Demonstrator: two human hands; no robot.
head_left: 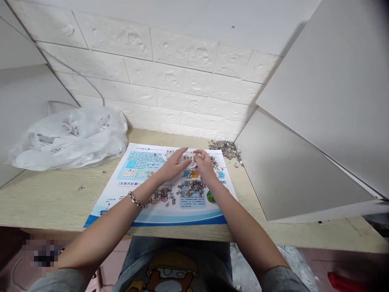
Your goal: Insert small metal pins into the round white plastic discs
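A small white plastic piece (189, 165) with several little metal bits on it is held between my two hands over the printed sheet. My left hand (174, 166) grips it from the left, thumb along its near side. At its right edge, my right hand (204, 165) has thumb and fingertips closed together; whether a metal bit is also in that pinch is too small to tell. Just nearer to me, loose piles of small silvery metal charms (192, 188) lie on the printed sheet (121, 211). Part of the sheet is hidden under my forearms.
A heap of similar metal pieces (226, 150) lies at the back right by a grey panel (304, 174). A translucent plastic bag (73, 138) with white pieces sits at the back left. One loose charm (80, 188) lies on the wooden table (54, 202). A white brick-pattern wall (167, 77) stands behind.
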